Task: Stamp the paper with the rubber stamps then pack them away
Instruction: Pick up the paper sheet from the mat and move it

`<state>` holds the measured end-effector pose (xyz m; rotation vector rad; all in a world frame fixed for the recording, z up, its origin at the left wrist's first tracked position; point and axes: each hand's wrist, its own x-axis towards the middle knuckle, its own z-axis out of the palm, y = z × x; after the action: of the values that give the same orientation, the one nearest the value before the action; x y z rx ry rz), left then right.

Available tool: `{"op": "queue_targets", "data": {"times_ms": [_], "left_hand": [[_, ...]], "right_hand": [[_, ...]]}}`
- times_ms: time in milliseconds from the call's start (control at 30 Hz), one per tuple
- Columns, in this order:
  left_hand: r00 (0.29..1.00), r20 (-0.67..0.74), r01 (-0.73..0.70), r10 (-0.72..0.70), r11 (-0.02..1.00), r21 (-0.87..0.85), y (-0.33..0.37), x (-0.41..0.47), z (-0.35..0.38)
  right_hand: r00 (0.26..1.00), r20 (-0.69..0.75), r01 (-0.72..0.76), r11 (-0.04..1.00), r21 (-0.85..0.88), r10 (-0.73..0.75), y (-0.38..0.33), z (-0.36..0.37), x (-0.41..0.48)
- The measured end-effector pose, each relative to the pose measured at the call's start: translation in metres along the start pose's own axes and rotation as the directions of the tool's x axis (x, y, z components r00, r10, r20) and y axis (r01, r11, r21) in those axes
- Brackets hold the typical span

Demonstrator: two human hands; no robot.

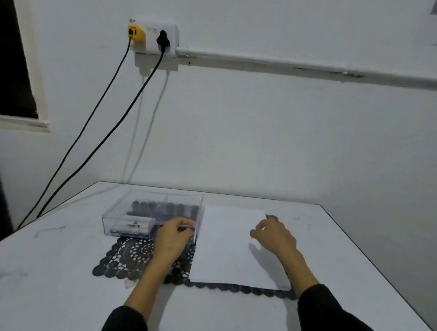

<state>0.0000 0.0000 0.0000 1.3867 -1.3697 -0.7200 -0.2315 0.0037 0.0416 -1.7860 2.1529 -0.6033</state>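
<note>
Dim, soft focus, wide-angle edge bending

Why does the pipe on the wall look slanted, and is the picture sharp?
Head view: the wide-angle lens slants the wall pipe and tilts the window frame; the light is dim and grey, with soft shadows of the cables on the wall and of the right hand on the paper; the whole view is slightly soft, so the label inside the clear box cannot be read.

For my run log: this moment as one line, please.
left hand: grips clear plastic box corner | right hand: loosely curled over white paper sheet | paper: blank, on black lace mat
</note>
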Motion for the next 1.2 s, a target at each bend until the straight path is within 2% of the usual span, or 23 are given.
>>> {"op": "queue_targets", "data": {"times_ms": [133, 267, 367, 467, 600, 700, 900, 967, 1100, 1200], "left_hand": [[0.995, -0.098, -0.033, 0.028, 0.998, -0.053, 0.000, -0.012, 0.005], [0.998, 0.011, 0.060, -0.059, 0.996, -0.071, -0.012, -0.028, 0.011], [0.997, 0.058, 0.063, -0.059, 0.996, -0.068, -0.016, -0.038, 0.013], [0.990, 0.127, 0.068, -0.059, 0.995, -0.071, -0.013, -0.043, 0.015], [0.965, 0.186, 0.228, -0.185, 0.942, -0.246, -0.006, -0.042, 0.017], [0.943, 0.209, 0.319, -0.257, 0.874, -0.366, -0.003, -0.041, 0.016], [0.898, 0.275, 0.439, -0.343, 0.700, -0.563, -0.011, -0.031, 0.003], [0.887, 0.294, 0.463, -0.357, 0.682, -0.566, -0.011, -0.027, 0.000], [0.863, 0.333, 0.504, -0.379, 0.676, -0.537, -0.010, -0.022, -0.001], [0.857, 0.360, 0.510, -0.369, 0.708, -0.489, -0.009, -0.021, 0.001]], "right_hand": [[0.999, -0.047, -0.034, 0.975, -0.220, 0.024, 0.031, 0.022, -0.019], [0.993, -0.115, -0.065, 0.967, -0.245, 0.037, 0.048, 0.034, -0.028], [0.989, -0.146, -0.059, 0.986, -0.159, 0.035, 0.047, 0.035, -0.030], [0.991, -0.106, -0.089, 0.995, -0.033, 0.085, 0.044, 0.033, -0.027], [0.989, -0.033, -0.138, 0.974, 0.178, 0.146, 0.047, 0.022, -0.018], [0.986, 0.009, -0.161, 0.930, 0.330, 0.167, 0.050, 0.011, -0.018], [0.956, 0.152, -0.291, 0.760, 0.581, 0.250, 0.057, -0.006, -0.016], [0.960, 0.173, -0.279, 0.727, 0.627, 0.219, 0.057, -0.009, -0.017], [0.971, 0.174, -0.239, 0.724, 0.647, 0.166, 0.062, -0.009, -0.014], [0.974, 0.145, -0.227, 0.730, 0.645, 0.175, 0.068, -0.007, -0.013]]}}
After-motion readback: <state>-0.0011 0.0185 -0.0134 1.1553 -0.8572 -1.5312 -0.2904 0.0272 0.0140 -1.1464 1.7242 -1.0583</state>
